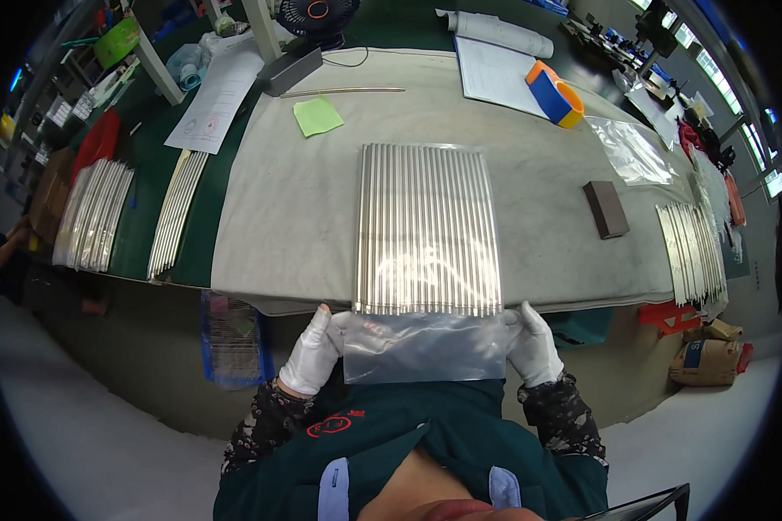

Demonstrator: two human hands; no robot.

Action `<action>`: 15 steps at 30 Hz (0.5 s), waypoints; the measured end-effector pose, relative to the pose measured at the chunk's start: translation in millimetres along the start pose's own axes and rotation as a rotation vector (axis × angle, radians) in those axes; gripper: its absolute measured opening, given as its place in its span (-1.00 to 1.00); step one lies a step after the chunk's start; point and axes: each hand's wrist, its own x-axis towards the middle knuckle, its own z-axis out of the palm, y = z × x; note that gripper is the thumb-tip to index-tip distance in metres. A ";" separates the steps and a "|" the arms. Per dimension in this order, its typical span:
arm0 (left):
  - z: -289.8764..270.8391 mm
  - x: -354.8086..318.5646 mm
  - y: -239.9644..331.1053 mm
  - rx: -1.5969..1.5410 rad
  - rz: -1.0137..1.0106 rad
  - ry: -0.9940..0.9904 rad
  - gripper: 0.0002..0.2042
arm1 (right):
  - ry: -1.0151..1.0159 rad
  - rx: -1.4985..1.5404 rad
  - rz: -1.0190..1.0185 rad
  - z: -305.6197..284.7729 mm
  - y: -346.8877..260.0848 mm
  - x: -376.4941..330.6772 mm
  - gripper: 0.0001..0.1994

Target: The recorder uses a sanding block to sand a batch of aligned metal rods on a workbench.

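A flat row of several thin shiny metal rods (427,227) lies side by side on the grey felt-covered table (278,208), inside a clear plastic bag (426,346). The bag's open end hangs over the table's near edge. My left hand (311,354), in a white glove, grips the bag's left corner. My right hand (533,346), also gloved, grips the bag's right corner. Both hands sit just below the rods' near ends.
More bundles of bagged rods lie at the left (96,214) and right (692,252). A dark block (606,208), a green note (318,115), an orange-and-blue tape dispenser (554,94), empty clear bags (632,149), papers (214,101) and a fan (314,22) stand on the table.
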 end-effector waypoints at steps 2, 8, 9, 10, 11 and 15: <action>9.8 5.8 0.6 -0.022 -0.015 -0.010 -0.42 | 0.030 -0.083 -0.012 24.5 -0.4 1.6 -0.28; 22.4 9.7 -6.8 0.011 -0.138 -0.099 -0.61 | 0.318 -0.125 0.024 61.2 12.8 14.8 -0.59; 26.5 9.8 -7.6 0.005 -0.107 -0.091 -0.63 | 0.436 -0.020 -0.037 61.1 21.1 22.5 -0.76; 31.2 11.3 -9.4 0.008 -0.105 -0.093 -0.63 | 0.434 -0.019 -0.041 56.9 21.1 23.0 -0.76; 36.3 13.6 -11.2 0.032 -0.046 -0.040 -0.62 | 0.410 -0.039 -0.042 52.1 19.5 21.9 -0.79; 36.7 20.9 -12.5 0.139 0.079 0.017 -0.61 | 0.385 -0.096 -0.071 58.5 13.6 23.2 -0.81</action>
